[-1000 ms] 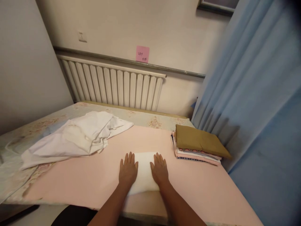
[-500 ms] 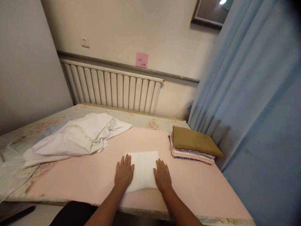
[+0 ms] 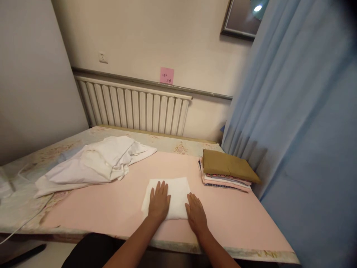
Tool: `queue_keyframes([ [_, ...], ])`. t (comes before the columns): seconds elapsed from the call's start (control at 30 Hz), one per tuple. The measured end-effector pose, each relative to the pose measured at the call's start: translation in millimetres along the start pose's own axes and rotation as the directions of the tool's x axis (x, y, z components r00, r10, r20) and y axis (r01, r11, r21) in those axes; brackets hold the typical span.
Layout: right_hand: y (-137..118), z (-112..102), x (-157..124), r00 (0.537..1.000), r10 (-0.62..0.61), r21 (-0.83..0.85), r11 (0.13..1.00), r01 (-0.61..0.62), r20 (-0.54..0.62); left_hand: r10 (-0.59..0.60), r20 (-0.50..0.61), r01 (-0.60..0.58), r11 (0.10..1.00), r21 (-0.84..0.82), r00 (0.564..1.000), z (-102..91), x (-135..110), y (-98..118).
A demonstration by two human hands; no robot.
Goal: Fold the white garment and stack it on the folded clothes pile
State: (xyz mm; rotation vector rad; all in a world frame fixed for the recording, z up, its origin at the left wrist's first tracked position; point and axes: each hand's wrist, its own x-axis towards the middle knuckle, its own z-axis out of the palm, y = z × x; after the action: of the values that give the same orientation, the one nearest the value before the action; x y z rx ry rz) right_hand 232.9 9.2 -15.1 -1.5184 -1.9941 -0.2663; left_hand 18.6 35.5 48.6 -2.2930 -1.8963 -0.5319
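A folded white cloth (image 3: 177,199) lies flat on the pink sheet (image 3: 106,208) in front of me. My left hand (image 3: 159,201) rests palm down on the cloth's left part, its fingers stretched out and pointing away from me. At the right edge of the cloth lies my right hand (image 3: 196,213), also flat with extended fingers, touching that edge. Neither hand grips anything. Part of the cloth is covered by both hands.
To the right stands a stack of folded fabrics with a mustard-brown cloth (image 3: 228,163) on top. A crumpled white cloth heap (image 3: 97,162) lies at the left. Behind the bed is a radiator (image 3: 139,108); a blue curtain (image 3: 295,111) hangs at the right.
My left hand has moved right, from the cloth's left edge onto the cloth. My right hand stays at the right edge. The view has shifted slightly.
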Motion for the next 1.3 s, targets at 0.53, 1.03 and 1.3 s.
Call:
queue_keyframes([
  [0.53, -20, -23, 8, 0.986, -0.036, 0.08, 0.996, 0.05, -0.165, 0.008, 0.118, -0.001, 0.998, -0.055, 0.993, 26.0, -9, 20],
  [1.03, -52, -10, 19, 0.962, -0.224, 0.17, 0.966, 0.198, 0.157, 0.236, 0.01, -0.235, 0.969, -0.077, 0.972, 36.2, -32, -19],
  [1.3, -45, -17, 19, 0.933, -0.278, 0.254, 0.942, 0.218, 0.23, 0.38, -0.109, -0.393, 0.909, -0.137, 0.918, 39.9, -57, -40],
])
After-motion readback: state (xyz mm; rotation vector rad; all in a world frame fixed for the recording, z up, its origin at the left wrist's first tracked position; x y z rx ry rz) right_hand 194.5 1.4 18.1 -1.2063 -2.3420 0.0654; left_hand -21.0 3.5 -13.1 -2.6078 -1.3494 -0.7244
